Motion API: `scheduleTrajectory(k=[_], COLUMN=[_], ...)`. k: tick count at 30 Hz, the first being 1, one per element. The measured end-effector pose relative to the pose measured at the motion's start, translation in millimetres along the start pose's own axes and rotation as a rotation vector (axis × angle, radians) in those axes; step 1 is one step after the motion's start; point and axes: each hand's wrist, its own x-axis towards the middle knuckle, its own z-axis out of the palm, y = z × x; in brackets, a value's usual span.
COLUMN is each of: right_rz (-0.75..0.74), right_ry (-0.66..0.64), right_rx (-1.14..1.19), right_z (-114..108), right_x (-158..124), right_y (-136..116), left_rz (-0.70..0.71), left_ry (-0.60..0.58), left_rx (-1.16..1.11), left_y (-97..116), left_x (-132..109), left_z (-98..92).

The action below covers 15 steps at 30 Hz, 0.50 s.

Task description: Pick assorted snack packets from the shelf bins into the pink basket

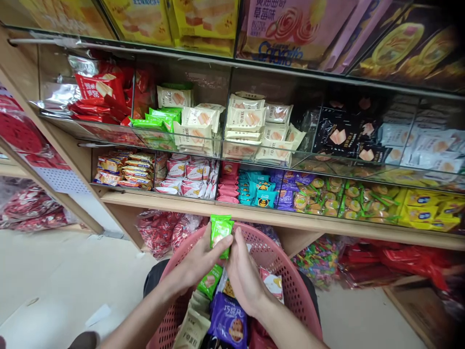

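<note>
Above a pink perforated basket [290, 286], my left hand [203, 257] grips a small bright green snack packet [221, 231], its thumb across the front. My right hand [245, 271] is beside it, palm facing the packet, with its fingers pressed together and their tips by the packet's right edge. Inside the basket lie another green packet [210, 281], a purple cookie packet [228, 317], cream packets [192, 329] and a white and pink packet [272, 283].
Shelves [163, 202] of sorted snack packets run across in front. Green packets [156, 120] sit on the middle shelf at left. Bagged red sweets [156, 232] lie under the lowest shelf, and a cardboard box [425, 310] stands at lower right.
</note>
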Motion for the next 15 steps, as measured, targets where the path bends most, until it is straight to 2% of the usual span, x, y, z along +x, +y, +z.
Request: scheduleTrajectory(k=[2,3,9,15], right_rz=[0.035,0.046,0.081,0.089], right_ry=[-0.026,-0.034,-0.006,0.061], right_rx=[0.022,0.031,0.075,0.042], right_z=[2.8,3.6,2.6,2.5], right_x=[-2.8,-4.0,-9.3,-14.0], right_y=[-2.4,-3.3,1.4,14.8], left_rz=[-0.05,-0.062,-0.096,-0.056], left_ry=[-0.136,-0.166,-0.134,-0.001], left_rx=[0.021,0.032,0.087,0.116], left_y=[-2.4,-3.7,-10.9,-21.7], left_x=[2.7,3.8,4.6,10.2], left_z=[-2.9,-4.7,-16.6,-20.8])
